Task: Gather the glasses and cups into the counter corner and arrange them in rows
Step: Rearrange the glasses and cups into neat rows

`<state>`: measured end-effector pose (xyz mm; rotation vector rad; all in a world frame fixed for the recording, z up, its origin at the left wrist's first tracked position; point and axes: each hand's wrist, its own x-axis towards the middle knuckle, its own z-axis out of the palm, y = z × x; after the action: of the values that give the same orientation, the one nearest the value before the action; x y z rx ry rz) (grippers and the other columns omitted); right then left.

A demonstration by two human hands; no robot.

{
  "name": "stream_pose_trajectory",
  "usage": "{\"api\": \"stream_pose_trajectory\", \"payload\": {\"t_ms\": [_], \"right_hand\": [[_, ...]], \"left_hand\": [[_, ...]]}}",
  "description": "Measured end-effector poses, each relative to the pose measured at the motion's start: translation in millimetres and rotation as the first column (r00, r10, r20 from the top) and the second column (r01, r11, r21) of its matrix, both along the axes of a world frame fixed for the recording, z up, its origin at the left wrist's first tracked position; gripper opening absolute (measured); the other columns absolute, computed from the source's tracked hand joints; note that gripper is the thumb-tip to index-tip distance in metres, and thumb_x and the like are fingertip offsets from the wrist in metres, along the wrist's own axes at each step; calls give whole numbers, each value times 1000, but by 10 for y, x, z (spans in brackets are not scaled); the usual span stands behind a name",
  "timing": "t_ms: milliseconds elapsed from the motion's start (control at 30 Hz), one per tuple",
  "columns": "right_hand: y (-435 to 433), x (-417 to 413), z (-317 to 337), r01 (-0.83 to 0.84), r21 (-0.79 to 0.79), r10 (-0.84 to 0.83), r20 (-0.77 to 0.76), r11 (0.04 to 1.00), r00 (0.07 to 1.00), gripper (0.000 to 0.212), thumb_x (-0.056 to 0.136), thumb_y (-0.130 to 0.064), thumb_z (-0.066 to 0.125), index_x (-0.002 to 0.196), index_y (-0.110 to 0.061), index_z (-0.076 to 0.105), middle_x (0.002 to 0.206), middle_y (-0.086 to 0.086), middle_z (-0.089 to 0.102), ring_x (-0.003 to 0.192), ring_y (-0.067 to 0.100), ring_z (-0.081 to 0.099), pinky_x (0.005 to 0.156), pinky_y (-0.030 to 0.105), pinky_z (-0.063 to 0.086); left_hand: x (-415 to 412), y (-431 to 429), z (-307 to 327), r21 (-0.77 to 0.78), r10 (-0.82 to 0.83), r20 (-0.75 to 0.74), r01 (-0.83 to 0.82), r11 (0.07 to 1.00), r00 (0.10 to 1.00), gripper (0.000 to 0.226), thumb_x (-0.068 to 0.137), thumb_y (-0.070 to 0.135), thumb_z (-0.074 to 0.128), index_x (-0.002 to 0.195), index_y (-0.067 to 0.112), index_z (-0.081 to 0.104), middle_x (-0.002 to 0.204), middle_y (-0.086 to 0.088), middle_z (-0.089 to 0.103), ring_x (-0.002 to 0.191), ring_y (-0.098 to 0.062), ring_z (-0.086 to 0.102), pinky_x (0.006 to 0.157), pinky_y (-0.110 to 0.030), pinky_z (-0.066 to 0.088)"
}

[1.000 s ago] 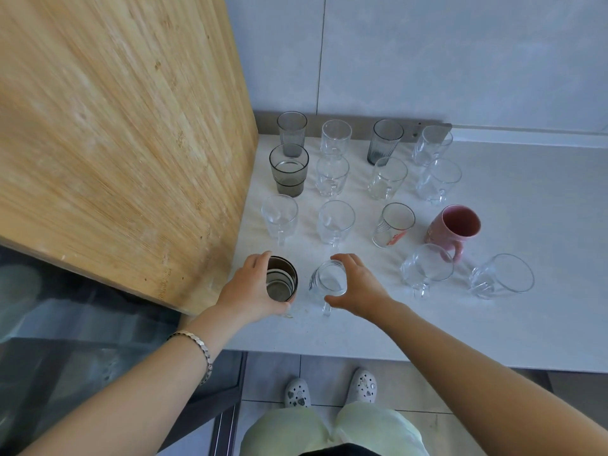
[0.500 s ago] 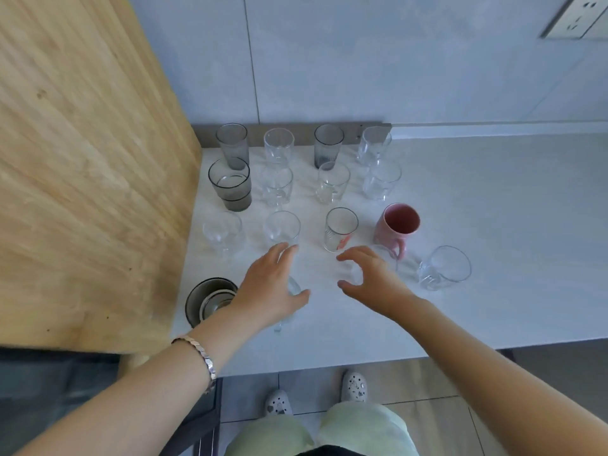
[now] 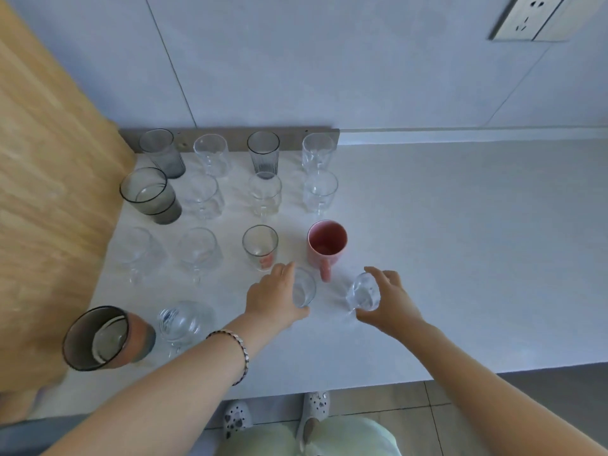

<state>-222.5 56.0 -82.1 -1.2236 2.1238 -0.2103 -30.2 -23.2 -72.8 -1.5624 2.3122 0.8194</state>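
Several clear and smoky glasses stand in rows in the corner of the white counter (image 3: 460, 258), with a pink mug (image 3: 327, 242) at the right end of the third row. In the front row stand a dark glass (image 3: 98, 337) and a clear cup (image 3: 182, 320). My left hand (image 3: 274, 299) wraps around a clear cup (image 3: 304, 287) just in front of the mug's handle. My right hand (image 3: 390, 299) grips another clear cup (image 3: 363, 292) to the right of it. Both cups sit low over the counter.
A wooden cabinet side (image 3: 49, 209) bounds the counter on the left. A grey tiled wall with a metal strip (image 3: 230, 134) runs along the back, with a socket (image 3: 533, 18) up right. The counter's front edge lies close to my arms, above my feet.
My hands left the dark glass and clear cup in the front row, moved right, and closed on the two clear cups near the pink mug. The camera view shifted right.
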Motion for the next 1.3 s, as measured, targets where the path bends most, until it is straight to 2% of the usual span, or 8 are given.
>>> {"api": "stream_pose_trajectory", "payload": {"t_ms": [200,333,433,567,900,1067,1200,1300], "right_hand": [[36,76,-38,-328,-5,326,120,945,938,84,66,-10,71,138,-34,37,137,0,24,122,24,43,98,29,47],[36,173,-63,-410,-12,403,211,912,891,85,67,-6,70,139,-34,36,140,-1,23,130,22,33,102,29,44],[26,237,-97,-372,15,355,263,928,897,91,69,-12,73,144,-34,26,144,-2,18,134,23,26,105,33,41],[9,397,-142,-168,33,159,199,985,967,92,69,-21,76,144,-25,23,138,5,27,123,30,46,101,37,47],[-3,623,-77,-97,35,92,133,995,987,91,69,-14,74,144,-19,22,138,5,28,120,30,47,83,35,56],[12,694,-51,-54,58,49,82,997,995,96,71,-14,72,148,-21,15,141,7,26,125,31,44,89,37,53],[41,747,-31,-62,83,60,24,995,998,101,74,-18,72,150,-22,6,145,5,23,131,29,35,98,41,49],[50,776,56,-92,40,94,-60,995,994,91,76,-29,71,149,-21,16,146,4,25,135,26,28,108,37,38]], "left_hand": [[130,91,8,-21,65,37,-65,998,997,76,69,39,71,135,21,36,134,2,45,118,-24,53,87,-36,48],[325,196,19,-13,133,101,-133,991,986,76,71,38,70,136,21,34,132,2,45,117,-23,53,85,-35,47],[453,246,14,-8,196,116,-196,981,974,73,70,37,71,133,20,36,130,1,45,115,-24,54,82,-34,47],[560,308,-8,2,224,78,-224,974,972,80,71,35,71,139,19,32,135,-1,43,118,-25,51,88,-36,49],[524,257,-50,32,222,-69,-220,975,973,84,75,33,71,144,16,27,141,-4,38,123,-29,45,94,-35,45],[466,244,-65,22,241,-97,-240,971,966,75,74,33,72,135,12,35,132,-9,42,119,-33,47,87,-38,47],[509,233,-81,31,169,-70,-167,985,983,85,77,39,71,144,16,24,140,-8,34,124,-33,43,93,-39,46],[542,209,-17,21,94,-75,-92,995,993,93,78,48,67,149,20,12,146,-7,27,126,-32,41,97,-40,43]]}}
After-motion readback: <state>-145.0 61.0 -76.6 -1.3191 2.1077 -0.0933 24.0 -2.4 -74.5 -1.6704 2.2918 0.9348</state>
